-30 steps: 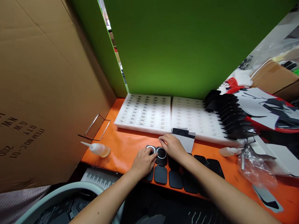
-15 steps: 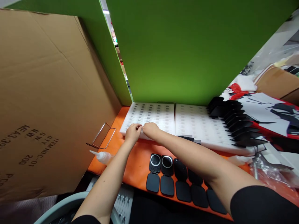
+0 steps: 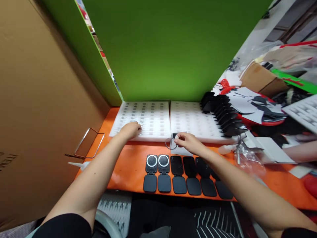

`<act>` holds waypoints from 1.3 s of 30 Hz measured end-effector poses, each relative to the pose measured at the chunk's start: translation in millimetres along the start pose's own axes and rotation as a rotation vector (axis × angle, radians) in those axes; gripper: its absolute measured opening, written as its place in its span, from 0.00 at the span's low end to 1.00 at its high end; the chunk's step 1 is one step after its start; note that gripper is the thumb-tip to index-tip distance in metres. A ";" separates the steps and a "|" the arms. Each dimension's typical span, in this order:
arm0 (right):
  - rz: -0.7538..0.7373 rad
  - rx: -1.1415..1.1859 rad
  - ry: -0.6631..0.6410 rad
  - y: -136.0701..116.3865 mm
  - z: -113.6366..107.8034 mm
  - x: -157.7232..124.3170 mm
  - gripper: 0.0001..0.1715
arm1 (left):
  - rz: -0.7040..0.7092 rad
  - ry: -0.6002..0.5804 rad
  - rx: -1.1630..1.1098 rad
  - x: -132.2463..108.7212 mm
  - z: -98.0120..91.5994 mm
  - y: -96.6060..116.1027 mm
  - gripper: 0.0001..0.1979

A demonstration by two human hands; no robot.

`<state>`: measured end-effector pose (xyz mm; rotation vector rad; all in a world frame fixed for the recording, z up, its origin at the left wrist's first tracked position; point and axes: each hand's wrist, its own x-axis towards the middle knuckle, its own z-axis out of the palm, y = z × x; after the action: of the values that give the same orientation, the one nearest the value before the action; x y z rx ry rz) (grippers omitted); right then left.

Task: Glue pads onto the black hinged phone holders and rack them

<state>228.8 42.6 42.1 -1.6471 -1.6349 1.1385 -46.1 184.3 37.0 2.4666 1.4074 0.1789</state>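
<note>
My right hand pinches the edge of a thin grey ring in front of the white foam trays. A grey sheet lies just under and behind the ring. My left hand rests at the front of the left foam tray, its fingers curled together; what they may hold is hidden. Small metallic pieces sit in rows of slots in that tray. Nearer me lies a row of open black hinged cases. The two leftmost, such as one case, bear a pale ring on their upper halves.
The right foam tray holds a stack of black curved parts. A wire stand and a white nozzle bottle are at left, beside a big cardboard box. A green partition stands behind. Clutter fills the right.
My hands, together at the left tray before, have moved apart. The right one has gone right and now holds the ring. The view has shifted, showing more of the right side.
</note>
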 end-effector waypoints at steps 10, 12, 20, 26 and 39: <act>0.074 -0.269 -0.035 38.7 24.8 -54.0 0.12 | -0.157 0.302 -0.477 -68.0 8.4 64.3 0.15; 0.066 -0.341 -0.044 38.3 29.7 -50.4 0.12 | -0.194 0.198 -0.580 -86.7 30.5 80.8 0.15; 0.043 -0.586 -0.002 39.5 34.4 -46.8 0.14 | -0.315 0.103 -0.647 -118.5 82.2 109.9 0.13; 0.040 -0.200 0.034 37.0 20.5 -66.3 0.19 | -0.301 0.087 -0.677 -106.3 91.6 143.3 0.12; 0.124 -0.160 0.190 70.3 4.9 -88.3 0.11 | -0.198 0.019 -0.727 -94.0 126.3 199.2 0.10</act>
<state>269.3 -52.3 -3.8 -1.9187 -1.5540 0.8962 100.8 -15.7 -16.8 1.7281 1.2825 0.5583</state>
